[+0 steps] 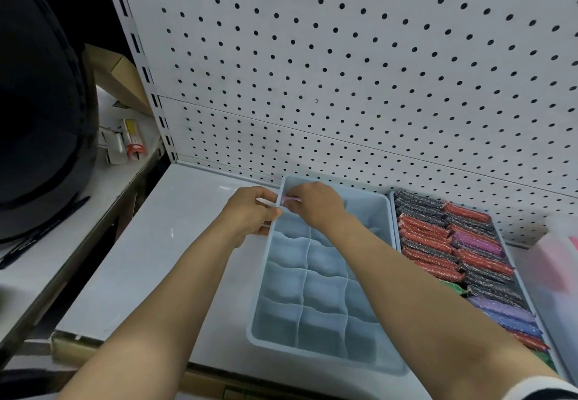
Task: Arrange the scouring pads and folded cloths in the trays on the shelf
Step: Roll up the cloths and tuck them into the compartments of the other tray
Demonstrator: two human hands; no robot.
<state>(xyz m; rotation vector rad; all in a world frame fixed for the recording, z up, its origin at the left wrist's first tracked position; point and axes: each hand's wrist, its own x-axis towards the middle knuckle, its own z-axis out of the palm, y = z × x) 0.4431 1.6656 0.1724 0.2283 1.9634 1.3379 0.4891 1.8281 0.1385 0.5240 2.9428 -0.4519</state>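
Note:
A pale blue tray (380, 208) with several divided compartments lies on the white shelf (162, 243); its visible compartments hold nothing. My right hand (316, 204) reaches over the tray's far left corner and pinches a small pink folded cloth (286, 201). My left hand (250, 213) curls its fingers at the tray's left rim by the same corner, next to a white item I cannot identify. To the right, a second blue tray (394, 233) is packed with rows of red, dark, purple and green scouring pads (453, 243).
A white pegboard (344, 71) backs the shelf right behind the trays. A blurred translucent container (560, 262) stands at the far right. Left of the upright are a lower counter with small boxes (125, 143), cardboard, and a large black object (40, 118).

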